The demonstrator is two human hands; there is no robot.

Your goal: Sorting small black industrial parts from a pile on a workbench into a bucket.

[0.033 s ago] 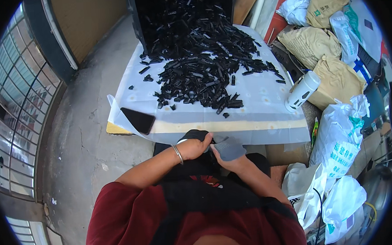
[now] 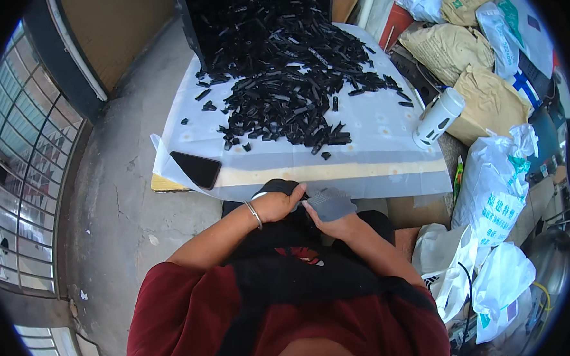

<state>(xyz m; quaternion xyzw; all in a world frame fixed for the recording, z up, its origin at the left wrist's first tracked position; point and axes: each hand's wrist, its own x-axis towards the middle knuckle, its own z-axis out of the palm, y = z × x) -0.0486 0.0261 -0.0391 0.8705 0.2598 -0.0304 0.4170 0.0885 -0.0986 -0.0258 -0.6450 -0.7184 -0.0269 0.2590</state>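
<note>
My left hand [image 2: 277, 205], with a metal bangle at the wrist, is closed at the table's near edge, its thumb pressed forward. Dark cloth with a white edge [image 2: 278, 187] lies over its far side. Close beside it, my right hand [image 2: 336, 225] is closed too, thumb pointing at the left one. A grey textured fabric piece [image 2: 330, 204] covers its fingers. Something small and dark seems to sit between the two thumbs; its kind cannot be made out. Ahead lies a heap of small black plastic pieces [image 2: 281, 107], spilling from a black bin [image 2: 190, 38].
The table [image 2: 374, 167] has a pale plastic cover. A black phone [image 2: 196, 170] lies at its near left and a white bottle [image 2: 440, 118] stands at its right edge. Brown sacks [image 2: 487, 103] and white bags [image 2: 489, 190] crowd the right side. A barred window [image 2: 23, 159] is on the left.
The view has tilted slightly, so the table and heap appear a little higher in the picture. My hands stay together in nearly the same pose.
</note>
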